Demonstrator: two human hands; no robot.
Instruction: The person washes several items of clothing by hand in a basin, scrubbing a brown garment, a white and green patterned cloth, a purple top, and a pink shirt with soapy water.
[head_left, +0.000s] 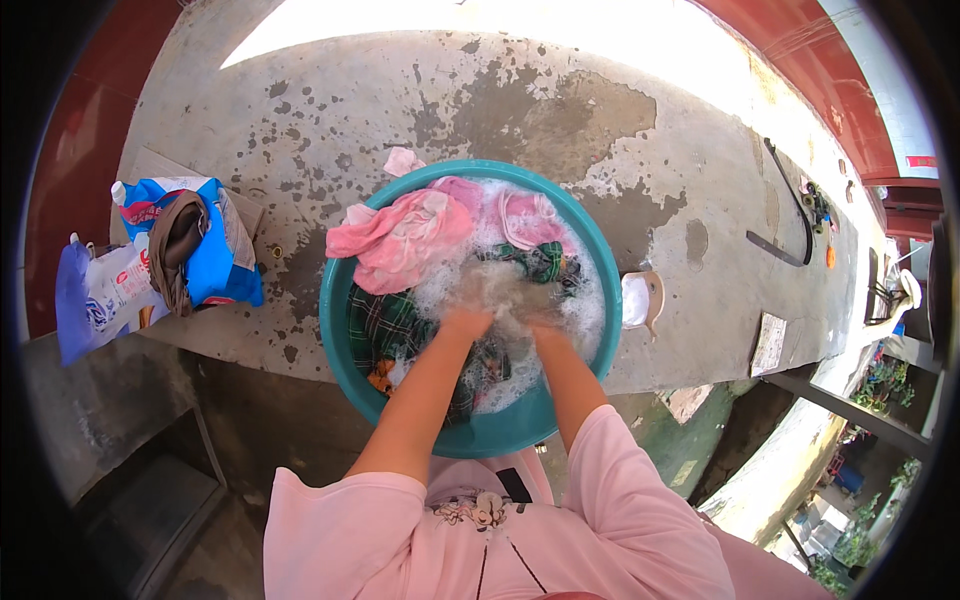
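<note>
A round teal plastic basin (611, 277) stands before me, holding sudsy water and wet clothes. My left hand (469, 322) and my right hand (546, 328) reach into the foam near its middle, blurred, with the fingers hidden under water. Dark green plaid cloth (390, 319) lies in the basin to the left of my left hand, and more of it shows beyond the hands. A pink cloth (412, 232) is heaped over the far left rim. Another pink piece (531, 217) rests in suds at the far side. Whether either hand grips cloth cannot be seen.
Detergent bags (225, 259) lie on the concrete ledge at the left, a brown cloth (176, 251) on top. Just right of the basin is a scoop-like container (643, 300) with white contents. A black strap (795, 217) lies farther right. Wet patches mark the concrete.
</note>
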